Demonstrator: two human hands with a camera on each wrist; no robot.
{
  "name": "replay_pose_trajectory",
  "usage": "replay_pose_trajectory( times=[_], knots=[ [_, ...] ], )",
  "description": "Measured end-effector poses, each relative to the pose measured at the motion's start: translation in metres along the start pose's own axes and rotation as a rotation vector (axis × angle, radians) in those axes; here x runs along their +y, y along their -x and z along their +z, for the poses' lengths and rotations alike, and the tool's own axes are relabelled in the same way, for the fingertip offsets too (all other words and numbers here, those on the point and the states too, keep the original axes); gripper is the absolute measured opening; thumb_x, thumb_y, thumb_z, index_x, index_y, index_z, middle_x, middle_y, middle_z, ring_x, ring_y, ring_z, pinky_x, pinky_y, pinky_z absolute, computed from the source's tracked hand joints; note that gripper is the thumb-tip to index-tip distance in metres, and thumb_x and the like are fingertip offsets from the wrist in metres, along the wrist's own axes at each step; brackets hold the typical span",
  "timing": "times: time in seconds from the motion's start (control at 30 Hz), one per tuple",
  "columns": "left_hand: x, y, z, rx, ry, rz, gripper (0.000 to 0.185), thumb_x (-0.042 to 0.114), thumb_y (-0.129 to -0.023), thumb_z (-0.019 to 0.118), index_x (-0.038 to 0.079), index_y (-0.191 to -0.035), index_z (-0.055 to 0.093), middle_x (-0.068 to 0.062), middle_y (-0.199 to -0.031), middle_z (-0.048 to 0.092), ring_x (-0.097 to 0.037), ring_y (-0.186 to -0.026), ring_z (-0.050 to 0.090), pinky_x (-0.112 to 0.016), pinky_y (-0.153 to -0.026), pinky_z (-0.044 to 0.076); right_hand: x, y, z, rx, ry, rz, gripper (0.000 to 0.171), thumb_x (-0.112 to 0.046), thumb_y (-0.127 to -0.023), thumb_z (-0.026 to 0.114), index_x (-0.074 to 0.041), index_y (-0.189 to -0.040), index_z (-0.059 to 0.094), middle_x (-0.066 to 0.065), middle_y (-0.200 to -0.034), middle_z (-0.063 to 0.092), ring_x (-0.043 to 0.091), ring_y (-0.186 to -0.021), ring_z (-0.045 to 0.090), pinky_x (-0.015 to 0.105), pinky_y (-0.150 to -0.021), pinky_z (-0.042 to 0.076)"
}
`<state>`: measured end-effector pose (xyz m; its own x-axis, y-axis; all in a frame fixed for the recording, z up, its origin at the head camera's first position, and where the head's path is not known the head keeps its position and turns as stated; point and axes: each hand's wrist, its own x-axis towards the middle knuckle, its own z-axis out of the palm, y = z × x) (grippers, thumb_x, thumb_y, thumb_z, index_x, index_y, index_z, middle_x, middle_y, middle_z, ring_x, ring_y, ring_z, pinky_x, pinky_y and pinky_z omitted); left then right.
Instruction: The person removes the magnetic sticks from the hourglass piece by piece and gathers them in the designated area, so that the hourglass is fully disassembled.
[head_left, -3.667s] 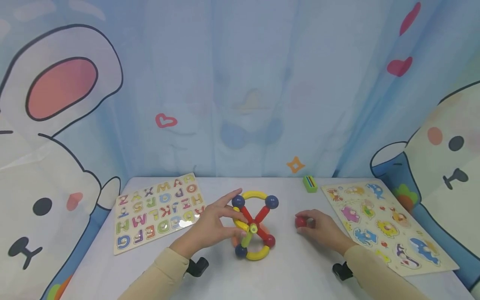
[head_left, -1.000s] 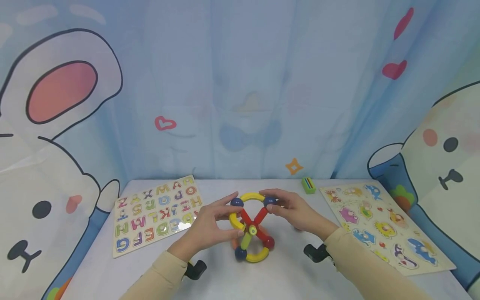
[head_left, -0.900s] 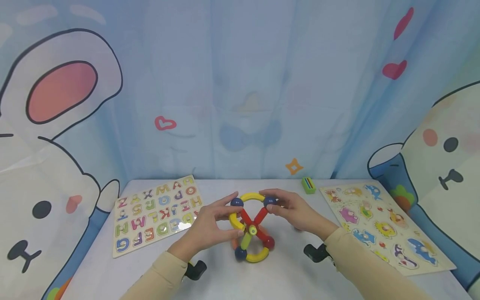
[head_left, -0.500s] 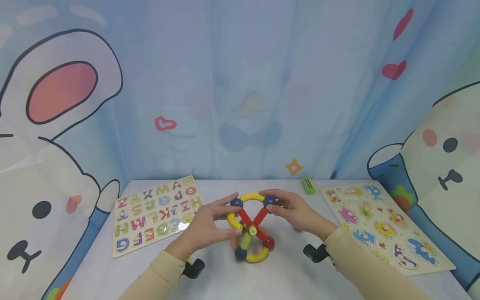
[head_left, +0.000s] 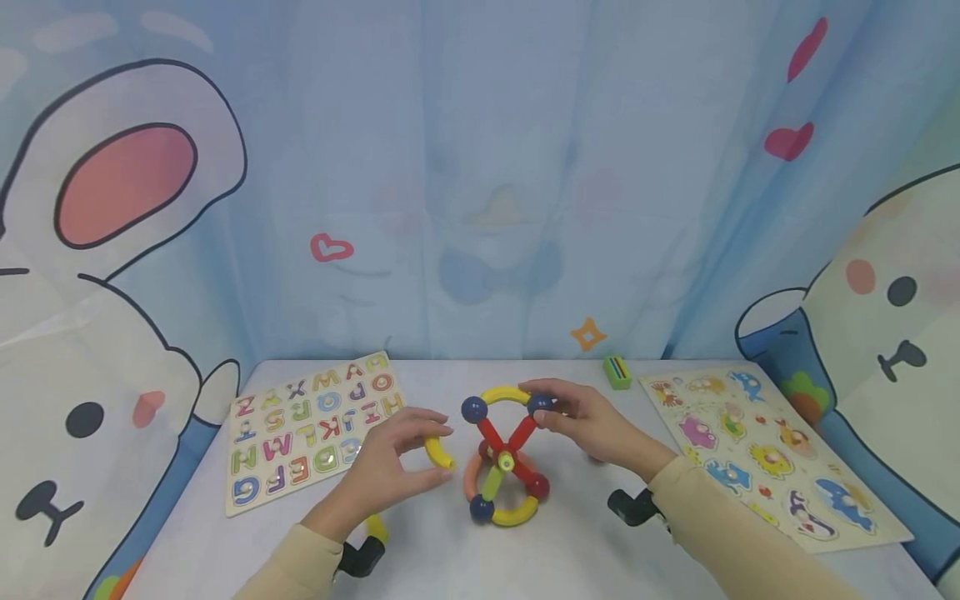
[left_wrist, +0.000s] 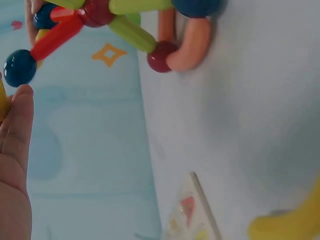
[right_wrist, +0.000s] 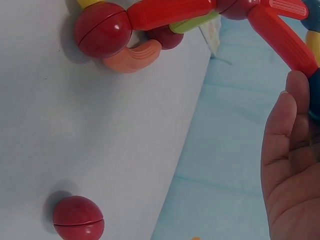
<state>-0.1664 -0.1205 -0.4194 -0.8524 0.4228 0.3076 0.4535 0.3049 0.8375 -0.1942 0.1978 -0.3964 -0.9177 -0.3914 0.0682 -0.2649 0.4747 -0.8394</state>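
My left hand [head_left: 380, 467] pinches a yellow curved magnetic stick [head_left: 438, 452] between fingers and thumb, a little left of the ball-and-stick structure and apart from it. That structure stands on the table, with red sticks [head_left: 491, 435] crossing at its middle, a light green stick [head_left: 492, 482] and coloured balls. At its upper right, my right hand [head_left: 592, 423] grips a dark blue ball [head_left: 540, 404]. Another dark blue ball [head_left: 474, 409] at the upper left is free of both hands. A yellow arc [head_left: 504, 394] joins these two balls; an orange curved stick [head_left: 471, 477] sits low on the left.
On the table, a loose red ball [right_wrist: 78, 218] lies near my right hand, and another yellow curved stick [left_wrist: 285, 227] lies by my left wrist. A letter puzzle board [head_left: 315, 425] is at left, an animal puzzle board [head_left: 780, 458] at right, a small green block [head_left: 617, 372] at back.
The right hand let go of the red ball and took hold of the structure's blue ball. My left hand pulled the yellow curved stick off the structure's left side, moving left and down.
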Motion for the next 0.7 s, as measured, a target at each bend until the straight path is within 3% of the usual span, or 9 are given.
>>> replay_pose_trajectory(
  times=[0.2,0.3,0.47,0.7],
  knots=[
    [-0.026,0.021,-0.008,-0.091,0.006,-0.189,0.045,0.022,-0.075,0.088,0.025,-0.117,0.071,0.005,-0.127,0.061,-0.016,-0.119,0.057,-0.029,-0.099,0.048,0.001,0.000,0.000,-0.003,-0.004,-0.004,0.045,-0.018,-0.096,0.068,-0.022,-0.140,0.057,0.004,-0.129,0.061,0.023,-0.103,0.064,0.048,-0.088,0.055],
    [-0.040,0.029,-0.011,-0.141,-0.035,-0.234,0.047,0.021,-0.074,0.089,0.019,-0.118,0.070,0.005,-0.124,0.062,-0.018,-0.117,0.058,-0.029,-0.099,0.048,0.001,0.000,0.000,-0.002,0.003,-0.002,0.045,-0.018,-0.096,0.068,-0.022,-0.140,0.057,0.004,-0.130,0.060,0.024,-0.104,0.064,0.051,-0.088,0.054],
    [-0.057,0.040,-0.017,-0.180,-0.145,-0.230,0.052,0.023,-0.072,0.091,0.015,-0.119,0.070,0.013,-0.118,0.063,-0.017,-0.114,0.059,-0.036,-0.100,0.048,0.000,0.000,0.000,0.000,0.006,-0.003,0.045,-0.018,-0.096,0.068,-0.021,-0.140,0.057,0.004,-0.130,0.060,0.024,-0.104,0.064,0.046,-0.087,0.055],
    [-0.068,0.048,-0.021,-0.210,-0.196,-0.203,0.058,0.022,-0.069,0.091,0.018,-0.123,0.069,0.011,-0.117,0.065,-0.016,-0.114,0.058,-0.044,-0.101,0.047,-0.002,0.001,0.000,0.001,0.016,-0.003,0.045,-0.018,-0.097,0.067,-0.021,-0.140,0.057,0.004,-0.128,0.061,0.023,-0.103,0.064,0.042,-0.086,0.055]
  ],
)
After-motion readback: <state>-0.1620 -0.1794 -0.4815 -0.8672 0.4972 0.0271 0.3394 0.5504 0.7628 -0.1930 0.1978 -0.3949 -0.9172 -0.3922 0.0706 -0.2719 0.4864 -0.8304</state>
